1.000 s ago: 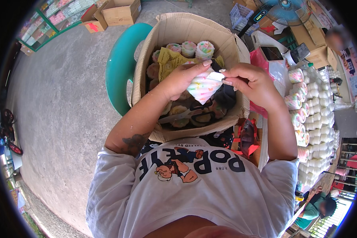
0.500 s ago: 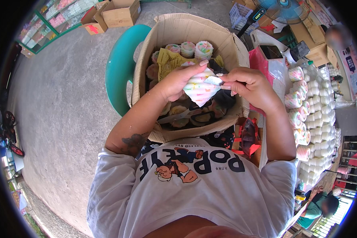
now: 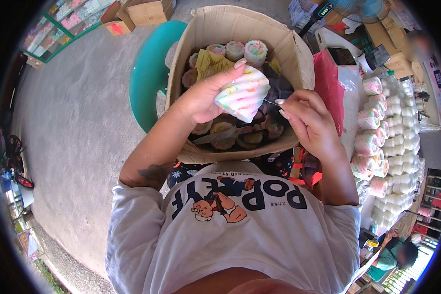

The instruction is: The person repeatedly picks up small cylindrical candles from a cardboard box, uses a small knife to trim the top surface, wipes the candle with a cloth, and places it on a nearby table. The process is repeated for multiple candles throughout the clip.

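My left hand [image 3: 206,98] is closed around a white, ridged, cone-like piece [image 3: 245,93] with pink, yellow and orange flecks, its thumb over the top. My right hand [image 3: 308,117] is just to the right, thumb and forefinger pinching a thin, flat, silvery blade-like strip [image 3: 271,102]. That strip appears nearly edge-on, its far end at the side of the piece. Both hands are above an open cardboard box [image 3: 240,24]. Inside lie several similar flecked pieces [image 3: 256,51], yellow printed paper [image 3: 210,63], and scissors [image 3: 220,136] with black handles.
A teal plastic chair [image 3: 144,78] stands left of the box. To the right are a pink bag [image 3: 328,88], a device with a dark screen [image 3: 341,56] and stacked white ridged pieces [image 3: 397,147]. A fan [image 3: 362,10] is at the back; a person in green [image 3: 389,259] sits lower right.
My right hand has drawn back from the piece toward the right and down, with the strip turned edge-on. My left hand has tilted the piece and moved it slightly left.
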`<state>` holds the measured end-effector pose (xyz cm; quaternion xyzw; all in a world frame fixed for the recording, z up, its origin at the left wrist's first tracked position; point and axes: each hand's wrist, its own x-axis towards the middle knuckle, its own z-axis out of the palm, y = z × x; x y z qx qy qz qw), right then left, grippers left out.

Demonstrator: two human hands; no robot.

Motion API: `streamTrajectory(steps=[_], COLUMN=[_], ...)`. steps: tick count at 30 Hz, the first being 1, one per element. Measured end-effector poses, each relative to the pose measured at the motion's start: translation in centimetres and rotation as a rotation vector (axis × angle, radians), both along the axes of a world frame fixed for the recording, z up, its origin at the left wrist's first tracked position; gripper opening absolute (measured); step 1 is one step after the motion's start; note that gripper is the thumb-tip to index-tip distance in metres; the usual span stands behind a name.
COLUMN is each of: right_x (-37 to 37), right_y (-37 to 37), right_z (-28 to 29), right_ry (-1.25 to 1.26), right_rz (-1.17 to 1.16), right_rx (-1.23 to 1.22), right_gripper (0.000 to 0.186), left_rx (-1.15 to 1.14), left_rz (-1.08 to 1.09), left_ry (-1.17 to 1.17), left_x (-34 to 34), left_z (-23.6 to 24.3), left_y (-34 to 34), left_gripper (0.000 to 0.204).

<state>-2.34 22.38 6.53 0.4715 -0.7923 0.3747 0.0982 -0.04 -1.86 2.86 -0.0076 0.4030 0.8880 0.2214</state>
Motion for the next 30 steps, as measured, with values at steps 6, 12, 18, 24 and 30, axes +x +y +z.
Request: streamTrajectory(steps=[6, 12, 18, 24, 30], right_x=[1.7, 2.2, 3.5, 5.1, 4.9], right_y=[-0.4, -1.0, -0.1, -0.3, -0.6], right_z=[-1.1, -1.2, -1.1, -1.2, -1.6], right_ry=[-0.205, -0.170, -0.318, -0.250, -0.154], right_rz=[0.055, 0.034, 0.149, -0.031, -0.017], right_rx=[-0.047, -0.002, 0.000, 0.041, 0.136], right_gripper=[0.030, 0.035, 0.041, 0.041, 0.042], left_rx=[0.022, -0.057, -0.228, -0.330, -0.290], left_rz=[0.041, 0.047, 0.133, 0.148, 0.147], left_ry=[-0.045, 0.068, 0.167, 0.189, 0.220], left_x=[4.3, 6.4, 7.4, 8.0, 8.3], left_z=[-0.2, -0.8, -1.3, -1.5, -1.5], left_y=[-1.0, -0.8, 0.1, 0.2, 0.3], left_gripper=[0.056, 0.073, 0.091, 0.090, 0.087])
